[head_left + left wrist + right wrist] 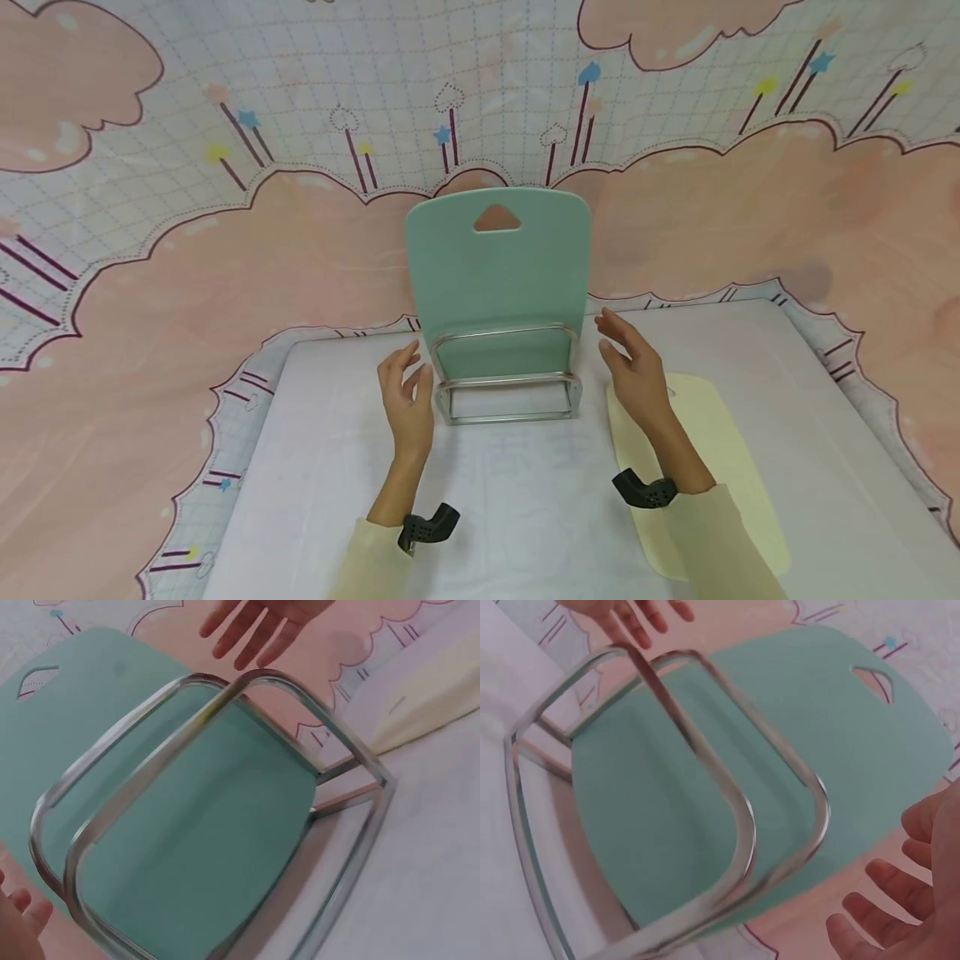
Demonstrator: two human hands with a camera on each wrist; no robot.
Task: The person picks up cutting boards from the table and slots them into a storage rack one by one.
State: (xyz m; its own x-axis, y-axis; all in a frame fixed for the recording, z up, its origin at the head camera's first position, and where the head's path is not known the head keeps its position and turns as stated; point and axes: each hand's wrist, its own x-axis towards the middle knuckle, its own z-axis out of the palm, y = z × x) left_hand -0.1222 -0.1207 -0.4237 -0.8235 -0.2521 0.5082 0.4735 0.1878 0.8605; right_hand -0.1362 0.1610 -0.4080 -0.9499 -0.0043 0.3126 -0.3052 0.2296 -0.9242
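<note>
A green cutting board (498, 275) with a triangular hole near its top stands upright in a silver metal rack (510, 383). My left hand (406, 400) is just left of the rack, fingers loosely bent and holding nothing. On the other side my right hand (636, 375) hovers beside the rack, over the top of a pale yellow cutting board (720, 450) that lies flat. Both wrist views show the green board (195, 825) behind the rack's bent bars (727, 795), with the fingers of each hand apart from it.
The rack stands on a white-covered table (517, 500). Behind and around the table hangs a pink patterned cloth (337, 258) with cloud shapes. A black wrist camera (431, 527) is strapped to the left wrist, another (645, 490) to the right.
</note>
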